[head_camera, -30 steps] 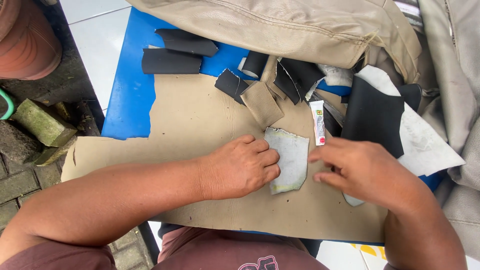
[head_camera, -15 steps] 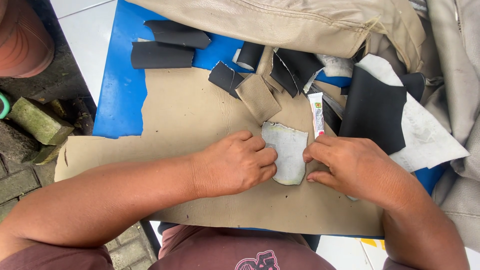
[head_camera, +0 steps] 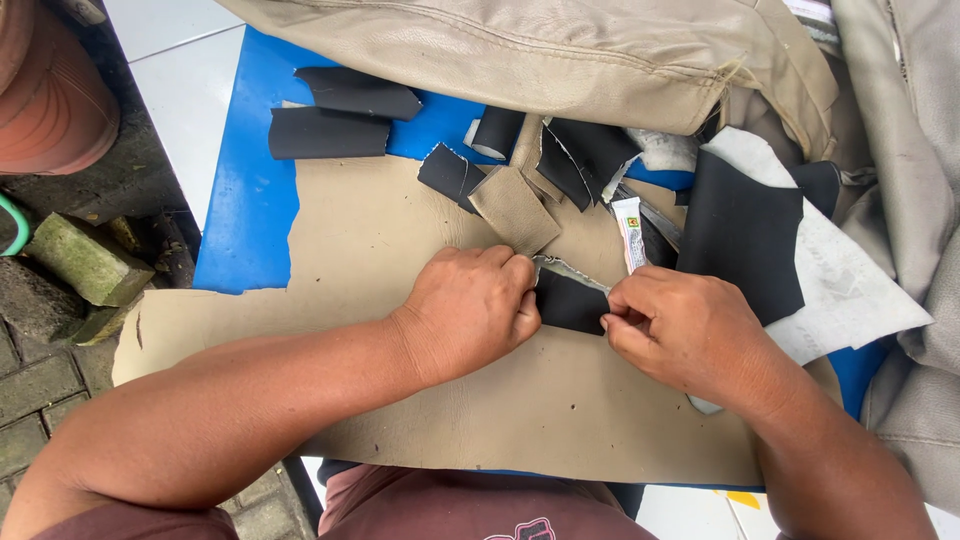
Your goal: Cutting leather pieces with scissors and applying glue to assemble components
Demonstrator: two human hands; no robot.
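Note:
My left hand (head_camera: 475, 308) and my right hand (head_camera: 680, 325) pinch a small leather patch (head_camera: 570, 300) from both sides. The patch shows its black face, with a pale grey edge along its top. It lies on a large tan leather sheet (head_camera: 400, 250) spread over a blue table (head_camera: 240, 190). A small white glue tube (head_camera: 632, 232) stands just above my right hand.
Several black leather scraps (head_camera: 330, 132) lie at the back of the table, with a tan scrap (head_camera: 515, 208) among them. A large black piece with white backing (head_camera: 750, 235) lies at the right. A beige leather cover (head_camera: 560, 50) is bunched along the back. A terracotta pot (head_camera: 45, 90) stands at the left.
The patch showed its pale grey side before; now its black side faces up. Both hands have closed in on its two edges.

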